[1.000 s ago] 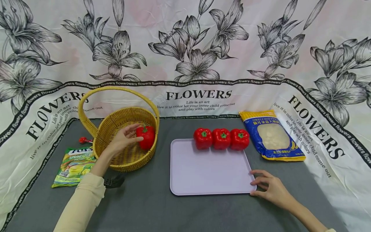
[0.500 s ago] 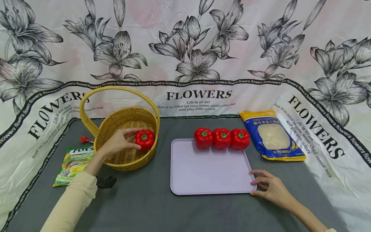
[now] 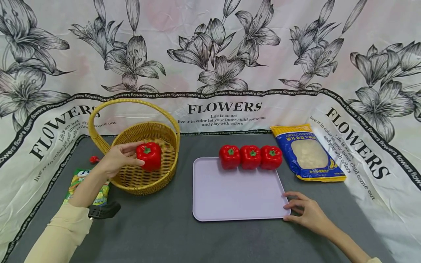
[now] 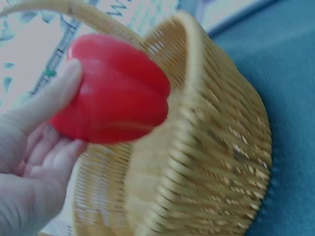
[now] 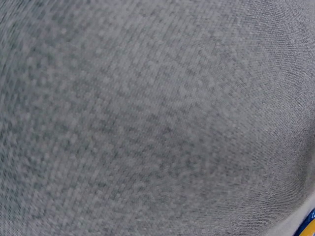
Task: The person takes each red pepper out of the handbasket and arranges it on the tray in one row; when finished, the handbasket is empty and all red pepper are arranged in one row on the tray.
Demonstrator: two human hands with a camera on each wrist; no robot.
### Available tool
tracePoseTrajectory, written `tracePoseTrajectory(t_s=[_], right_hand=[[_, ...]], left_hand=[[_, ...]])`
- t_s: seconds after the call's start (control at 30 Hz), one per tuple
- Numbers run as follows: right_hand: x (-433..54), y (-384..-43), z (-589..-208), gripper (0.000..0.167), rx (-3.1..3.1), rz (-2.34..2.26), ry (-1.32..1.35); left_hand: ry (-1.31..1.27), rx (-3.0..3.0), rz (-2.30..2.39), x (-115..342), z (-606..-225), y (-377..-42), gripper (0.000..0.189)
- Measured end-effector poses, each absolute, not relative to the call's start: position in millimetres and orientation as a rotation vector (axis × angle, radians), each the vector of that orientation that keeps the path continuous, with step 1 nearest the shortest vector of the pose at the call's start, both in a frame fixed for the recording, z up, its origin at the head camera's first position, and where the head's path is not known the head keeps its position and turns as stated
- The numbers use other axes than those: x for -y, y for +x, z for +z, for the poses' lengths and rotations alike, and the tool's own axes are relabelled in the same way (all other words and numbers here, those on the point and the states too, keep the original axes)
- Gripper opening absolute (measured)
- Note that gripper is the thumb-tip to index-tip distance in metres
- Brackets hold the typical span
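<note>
A red bell pepper [image 3: 151,156] is gripped between the thumb and fingers of my left hand [image 3: 115,160], over the yellow wicker basket [image 3: 166,179]. In the left wrist view, the bell pepper [image 4: 115,93] is tilted above the rim of the basket [image 4: 221,142], thumb on one side and fingers beneath. My right hand [image 3: 307,213] holds the near right corner of the pale lilac tray [image 3: 236,197] with thumb and fingertips at its rim. Three more red bell peppers [image 3: 250,157] stand in a row along the tray's far edge. The right wrist view shows only grey cloth, no hand.
A blue and yellow orecchiette bag [image 3: 310,155] lies right of the tray. A green and yellow Fox's candy bag [image 3: 101,193], partly behind my left forearm, lies left of the basket, near a small red object [image 3: 94,159]. The basket's tall handle [image 3: 131,100] arches upward.
My left hand has moved leftward across the basket with the bell pepper, which has also turned so its green stem faces the head camera. The right hand and tray have stayed put.
</note>
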State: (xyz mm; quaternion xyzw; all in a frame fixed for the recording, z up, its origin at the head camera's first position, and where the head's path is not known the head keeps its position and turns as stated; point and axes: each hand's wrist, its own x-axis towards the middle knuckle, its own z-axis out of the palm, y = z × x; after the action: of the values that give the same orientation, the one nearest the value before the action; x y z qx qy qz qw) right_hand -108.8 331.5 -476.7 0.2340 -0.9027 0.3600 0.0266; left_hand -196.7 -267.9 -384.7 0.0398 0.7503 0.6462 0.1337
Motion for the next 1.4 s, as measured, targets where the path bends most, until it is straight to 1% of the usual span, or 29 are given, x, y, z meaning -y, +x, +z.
tracePoseTrajectory(t_s=[0.23, 0.37, 0.53, 0.73, 1.0, 1.2, 1.4], right_hand=[[-332.1, -108.9, -478.0, 0.027, 2.796, 1.102, 0.709], [-332.8, -109.2, -478.9, 0.026, 2.804, 1.091, 0.693], [-332.9, -108.8, -478.0, 0.026, 2.798, 1.103, 0.710], [-332.2, -107.2, -475.2, 0.027, 2.815, 1.107, 0.703], [-332.0, -107.1, -475.4, 0.027, 2.816, 1.119, 0.697], [-331.7, -106.8, -475.2, 0.026, 2.801, 1.135, 0.707], [-331.4, -107.1, -475.9, 0.027, 2.776, 1.133, 0.724]], left_hand=[[0.105, -2.053, 1.976, 265.3, -360.6, -187.1, 0.073], [0.098, -2.071, 1.955, 257.9, -351.0, -183.1, 0.072], [0.133, -2.127, 1.893, 240.4, -344.4, -180.9, 0.072], [0.168, -2.133, 1.842, 215.9, -342.0, -184.4, 0.068], [0.234, -2.145, 1.799, 181.8, -352.2, -198.9, 0.067], [0.350, -2.091, 1.768, 153.4, -363.8, -210.7, 0.065], [0.497, -2.128, 1.683, 130.8, -384.3, -228.0, 0.062]])
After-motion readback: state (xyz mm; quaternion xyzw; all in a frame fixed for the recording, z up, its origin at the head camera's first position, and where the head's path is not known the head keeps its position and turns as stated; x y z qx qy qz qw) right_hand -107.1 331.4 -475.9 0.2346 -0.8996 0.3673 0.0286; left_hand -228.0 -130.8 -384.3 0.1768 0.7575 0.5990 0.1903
